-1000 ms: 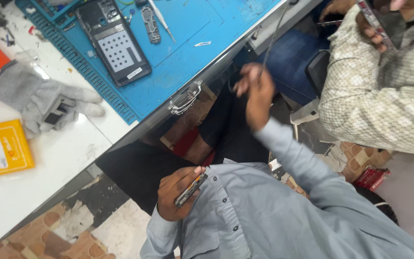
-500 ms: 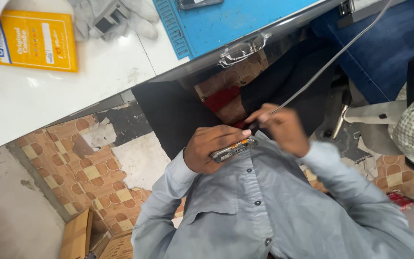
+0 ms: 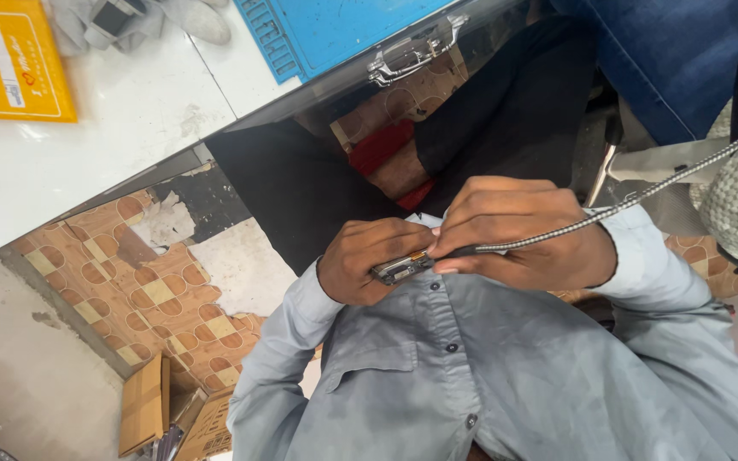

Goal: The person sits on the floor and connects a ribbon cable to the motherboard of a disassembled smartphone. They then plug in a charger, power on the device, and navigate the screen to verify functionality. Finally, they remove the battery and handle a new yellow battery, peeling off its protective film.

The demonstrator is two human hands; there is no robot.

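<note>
A person's left hand [image 3: 369, 260] grips a small, flat phone [image 3: 401, 269] by its long edges against the chest, well clear of the white desk [image 3: 130, 128] edge above. Closed just to its right, the right hand [image 3: 518, 230] pinches the plug of a braided cable [image 3: 642, 195] at the phone's end. The phone looks light, rigid, slippery and fragile; the cable limp.

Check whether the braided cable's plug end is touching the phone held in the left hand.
Touching. The head view shows the right hand pressing the braided cable plug against the end of the phone, gripped by the left hand, with no gap.
</note>
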